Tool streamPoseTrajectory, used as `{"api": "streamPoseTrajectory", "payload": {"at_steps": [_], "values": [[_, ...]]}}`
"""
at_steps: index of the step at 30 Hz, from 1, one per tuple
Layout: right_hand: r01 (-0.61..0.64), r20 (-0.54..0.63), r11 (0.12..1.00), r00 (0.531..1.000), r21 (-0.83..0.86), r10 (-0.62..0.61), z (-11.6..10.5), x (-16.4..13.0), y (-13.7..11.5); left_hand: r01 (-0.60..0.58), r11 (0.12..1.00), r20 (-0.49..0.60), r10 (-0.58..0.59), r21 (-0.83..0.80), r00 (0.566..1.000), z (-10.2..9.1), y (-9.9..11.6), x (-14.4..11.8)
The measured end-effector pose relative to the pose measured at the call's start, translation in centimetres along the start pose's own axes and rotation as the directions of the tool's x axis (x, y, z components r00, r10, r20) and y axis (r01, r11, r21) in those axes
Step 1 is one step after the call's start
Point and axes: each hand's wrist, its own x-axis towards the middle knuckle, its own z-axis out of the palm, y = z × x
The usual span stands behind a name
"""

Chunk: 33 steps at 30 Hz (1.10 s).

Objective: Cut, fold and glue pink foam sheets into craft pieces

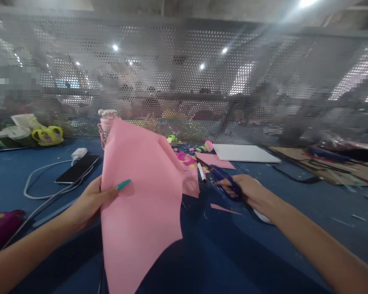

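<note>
My left hand (95,199) pinches the left edge of a large pink sheet (141,196), its thumb with a long teal nail lying on the front. The sheet stands up off the table, with a curved cut along its lower right edge and a bend near the upper right. In my right hand (247,191) is a pair of dark blue scissors (228,183), fingers closed round the handles. They are apart from the sheet and somewhat blurred. A thin pink paper sliver (224,209) lies on the blue table below the scissors.
A phone (78,169) with a white charger and cable lies at left, near a purple pouch (3,228). A pink bottle (106,120) stands partly behind the sheet. White paper (245,153), a marker (201,172) and coloured scraps lie behind; cardboard (334,167) is at right.
</note>
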Motion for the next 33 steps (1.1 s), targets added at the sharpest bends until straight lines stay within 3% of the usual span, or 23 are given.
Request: {"api": "streamPoseTrajectory", "payload": {"at_steps": [3, 6, 7, 8, 10, 12, 16, 18, 24, 33], "values": [[0.008, 0.038, 0.94, 0.999, 0.342, -0.023, 0.7, -0.7, -1.4, 0.008, 1.0, -0.022, -0.008, -0.018, 1.0, -0.1, 0.1, 0.1], [-0.063, 0.148, 0.642, 0.986, 0.764, -0.079, 0.9, -1.7, -2.2, 0.012, 0.999, -0.046, -0.014, -0.029, 0.999, 0.0, 0.2, 0.1], [-0.107, 0.214, 0.554, 0.968, 0.825, -0.132, 0.9, -2.1, -2.4, 0.01, 0.999, -0.053, -0.012, -0.035, 0.999, 0.0, 0.3, 0.1], [-0.153, 0.295, 0.526, 0.934, 0.837, -0.199, 0.9, -2.4, -2.4, 0.007, 0.999, -0.058, -0.009, -0.044, 0.998, 0.0, 0.3, 0.0], [-0.214, 0.449, 0.582, 0.844, 0.784, -0.293, 0.9, -3.0, -2.4, -0.005, 0.998, -0.067, 0.001, -0.065, 0.998, 0.0, 0.5, 0.1], [-0.221, 0.523, 0.7, 0.815, 0.679, -0.25, 1.3, -3.6, -2.4, -0.014, 0.997, -0.076, 0.008, -0.082, 0.997, -0.1, 0.7, 0.2], [-0.215, 0.431, 0.916, 0.901, 0.34, 0.052, 2.9, -5.0, -3.0, -0.011, 0.995, -0.096, 0.001, -0.095, 0.995, -0.5, 1.0, 0.4], [-0.184, 0.36, 0.969, 0.926, 0.166, 0.115, 3.6, -5.5, -3.6, -0.011, 0.994, -0.092, 0.002, -0.105, 0.996, -0.5, 1.1, 0.4], [-0.113, 0.242, 0.991, 0.966, 0.064, 0.095, 3.9, -5.7, -4.3, -0.002, 0.994, -0.034, -0.002, -0.114, 0.999, -0.2, 1.5, -0.3], [-0.064, 0.245, 0.996, 0.968, 0.057, 0.048, 3.6, -5.4, -3.8, 0.024, 0.99, -0.025, -0.027, -0.142, 0.999, 0.5, 1.6, -0.6]]}}
